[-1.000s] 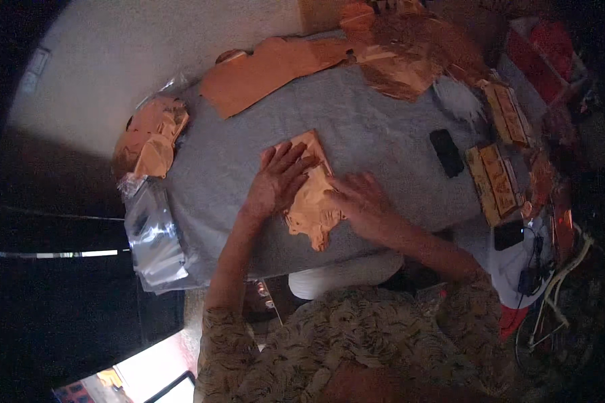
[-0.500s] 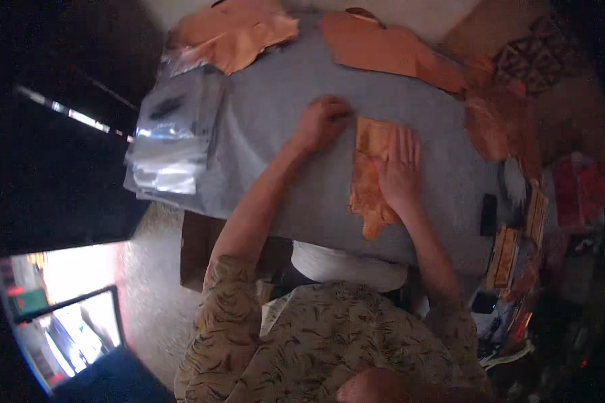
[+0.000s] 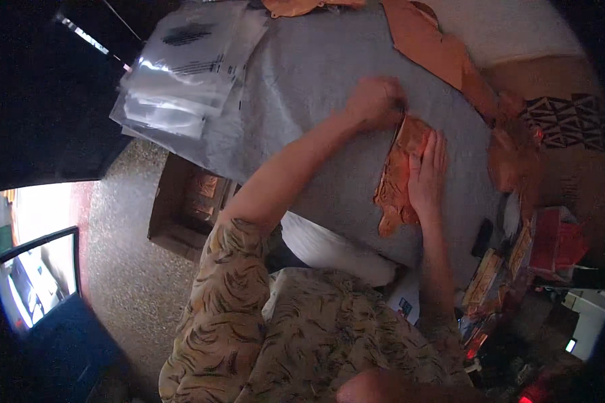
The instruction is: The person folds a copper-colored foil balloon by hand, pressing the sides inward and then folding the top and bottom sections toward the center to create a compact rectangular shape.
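Person's bare hands at a worktop (image 3: 316, 64) covered in grey cloth, seen from above. The copper-orange folded piece (image 3: 398, 168), crumpled and glossy, lies on the cloth right of the middle, its long axis running roughly toward the wearer; its lower end is ragged, and whether it is foil or fabric cannot be told. The right hand (image 3: 429, 171) lies flat along the right side of the piece, palm down, fingers extended and pointing away from the body. The left hand (image 3: 378, 101) is beside the far end of the piece, fingers curled in and the hand narrow; whether it pinches the edge cannot be told.

Far left of the worktop: a stack of clear plastic bags (image 3: 181, 74), overlapping and bright with reflections. Far side: a long orange sheet (image 3: 440, 60) with an irregular outline, well apart from the folded piece. Right margin: a black rectangular object (image 3: 482, 237), with orange-yellow packets (image 3: 482, 277) just beyond its near end and a red box (image 3: 554, 243) farther right. Near edge: a white rounded form (image 3: 333, 250) between the worktop and the wearer, and, to its left, an open cardboard box (image 3: 175, 209) beside the speckled floor (image 3: 124, 269).
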Action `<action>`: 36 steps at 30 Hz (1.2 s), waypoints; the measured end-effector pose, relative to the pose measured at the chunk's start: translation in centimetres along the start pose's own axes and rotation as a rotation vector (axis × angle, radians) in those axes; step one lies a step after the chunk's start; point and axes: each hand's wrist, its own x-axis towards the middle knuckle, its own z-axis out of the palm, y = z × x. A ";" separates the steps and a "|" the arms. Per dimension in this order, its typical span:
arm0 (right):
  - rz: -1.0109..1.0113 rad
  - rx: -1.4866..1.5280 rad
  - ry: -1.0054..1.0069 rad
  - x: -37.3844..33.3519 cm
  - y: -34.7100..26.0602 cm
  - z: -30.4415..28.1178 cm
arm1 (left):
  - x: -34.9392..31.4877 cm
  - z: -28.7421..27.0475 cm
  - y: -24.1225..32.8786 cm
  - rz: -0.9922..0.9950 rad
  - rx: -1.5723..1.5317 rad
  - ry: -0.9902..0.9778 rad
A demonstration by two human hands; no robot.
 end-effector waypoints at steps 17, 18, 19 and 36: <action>-0.006 -0.086 -0.015 0.0 -0.3 0.0 | 0.4 1.0 0.7 -0.108 0.169 0.077; -0.005 -0.087 -0.014 0.0 -0.3 -0.1 | 0.5 0.9 0.8 -0.160 0.136 0.028; -0.006 -0.099 -0.026 -0.1 -0.3 -0.2 | 0.5 0.8 1.0 -0.211 0.103 -0.020; -0.038 -0.032 0.012 0.1 -0.3 0.2 | 0.2 1.4 -1.4 -0.046 0.054 0.038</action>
